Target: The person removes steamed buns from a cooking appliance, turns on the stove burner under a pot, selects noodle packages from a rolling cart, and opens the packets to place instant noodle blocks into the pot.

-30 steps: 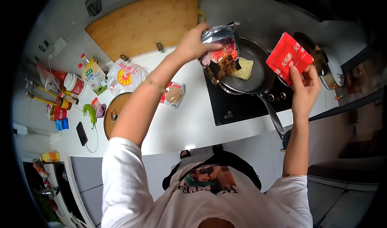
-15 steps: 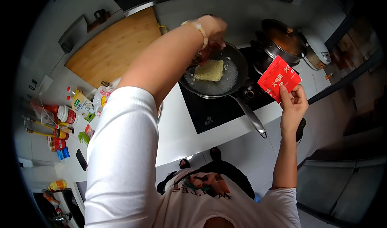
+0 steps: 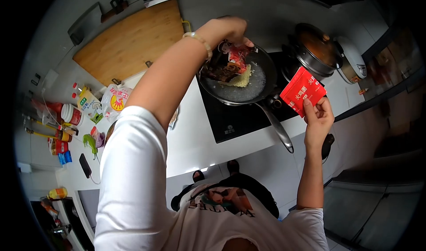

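My left hand (image 3: 230, 30) is closed on the upper edge of a dark red noodle wrapper (image 3: 234, 61), holding it over the frying pan (image 3: 208, 91). Below the wrapper, a pale block of instant noodles (image 3: 242, 79) lies in the pan's cloudy, bubbly water, partly hidden by the wrapper. To the right of the pan, my right hand (image 3: 318, 117) pinches a red sauce packet (image 3: 304, 91) with white lettering between thumb and fingers. The packet is held up in the air, above the hob's right front edge.
The pan's metal handle (image 3: 277, 129) sticks out over the counter's front edge. A lidded pot (image 3: 317, 49) stands at the back right, beside a rice cooker (image 3: 353, 60). A wooden cutting board (image 3: 128, 42) leans at the back left. Bags, jars, a green pepper (image 3: 90, 142) and a phone (image 3: 85, 165) lie left.
The wrapper in my left hand has swung lower and more open to view, covering part of the noodle block. My right hand with the packet has shifted slightly left and down.
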{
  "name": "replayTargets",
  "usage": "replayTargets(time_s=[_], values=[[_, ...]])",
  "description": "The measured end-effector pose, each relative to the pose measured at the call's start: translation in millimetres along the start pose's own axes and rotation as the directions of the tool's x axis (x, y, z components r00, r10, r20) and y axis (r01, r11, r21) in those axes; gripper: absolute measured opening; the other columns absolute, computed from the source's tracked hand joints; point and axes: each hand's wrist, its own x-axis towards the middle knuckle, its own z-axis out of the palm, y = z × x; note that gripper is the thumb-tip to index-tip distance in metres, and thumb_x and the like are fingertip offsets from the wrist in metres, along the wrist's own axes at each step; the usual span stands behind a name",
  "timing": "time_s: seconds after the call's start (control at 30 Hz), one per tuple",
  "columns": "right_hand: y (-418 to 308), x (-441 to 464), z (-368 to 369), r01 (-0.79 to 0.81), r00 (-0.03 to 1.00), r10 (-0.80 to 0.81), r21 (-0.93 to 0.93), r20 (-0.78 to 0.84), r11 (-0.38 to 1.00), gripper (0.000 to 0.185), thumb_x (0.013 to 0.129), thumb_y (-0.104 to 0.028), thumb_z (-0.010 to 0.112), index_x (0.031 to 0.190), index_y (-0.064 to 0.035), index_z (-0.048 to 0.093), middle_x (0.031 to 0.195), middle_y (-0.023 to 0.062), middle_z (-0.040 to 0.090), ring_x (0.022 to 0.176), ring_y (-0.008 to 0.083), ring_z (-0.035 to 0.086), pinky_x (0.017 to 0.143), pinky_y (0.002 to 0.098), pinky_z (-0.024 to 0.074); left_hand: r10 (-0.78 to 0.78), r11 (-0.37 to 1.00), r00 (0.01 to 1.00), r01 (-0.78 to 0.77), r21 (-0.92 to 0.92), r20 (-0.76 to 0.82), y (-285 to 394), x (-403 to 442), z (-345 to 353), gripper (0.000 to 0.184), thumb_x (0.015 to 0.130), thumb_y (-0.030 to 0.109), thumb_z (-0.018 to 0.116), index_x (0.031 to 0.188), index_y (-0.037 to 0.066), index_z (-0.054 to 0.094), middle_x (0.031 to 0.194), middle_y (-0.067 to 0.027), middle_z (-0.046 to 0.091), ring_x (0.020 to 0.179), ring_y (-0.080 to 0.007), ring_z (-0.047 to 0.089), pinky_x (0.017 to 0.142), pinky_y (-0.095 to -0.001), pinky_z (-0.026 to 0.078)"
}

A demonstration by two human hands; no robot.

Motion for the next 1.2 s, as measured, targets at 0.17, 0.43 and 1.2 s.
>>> replayTargets(time_s=[0.17, 0.43, 1.2], values=[[5.6, -15.3, 28.2, -0.086, 0.990, 0.081, 0.042, 0.112, 0.995, 0.007, 0.085, 0.002, 0.056, 0.084, -0.0004, 0.049, 0.084, 0.0055, 0.061, 0.072, 0.0035, 0.055, 0.066, 0.0174, 0.0445, -0.178, 0.949, 0.958, 0.107, -0.297, -0.224, -46.6, -64.9, 11.9, 0.059, 0.071, 0.056, 0.065, 0.099, 0.004, 0.063, 0.082, -0.0132, 0.066, 0.079, -0.0257, 0.064, 0.072, -0.0340, 0.049], [97.2, -82.2, 105.1, -0.326, 0.740, 0.387, -0.209, 0.550, 0.922, 0.014, 0.076, 0.006, 0.062, 0.079, -0.0030, 0.051, 0.063, -0.0038, 0.053, 0.056, -0.0006, 0.043, 0.049, 0.0172, 0.0329, -0.817, 0.254, 0.567, 0.195, -0.947, -0.102, -143.3, -229.4, 110.8, 0.055, 0.071, 0.046, 0.071, 0.095, -0.003, 0.062, 0.073, -0.0106, 0.063, 0.064, -0.0148, 0.061, 0.055, -0.0277, 0.048], [209.1, -128.3, 250.6, 0.275, 0.792, 0.266, -0.710, 0.549, 0.648, 0.046, 0.068, -0.018, 0.072, 0.106, -0.0001, 0.051, 0.105, 0.0179, 0.050, 0.102, 0.0333, 0.046, 0.085, 0.0403, 0.0409, -0.870, -0.442, 0.381, -0.321, -0.838, 0.313, -148.4, -290.4, 235.6, 0.049, 0.076, 0.005, 0.066, 0.116, 0.006, 0.037, 0.090, -0.0124, 0.057, 0.075, -0.0228, 0.063, 0.052, -0.0337, 0.055]])
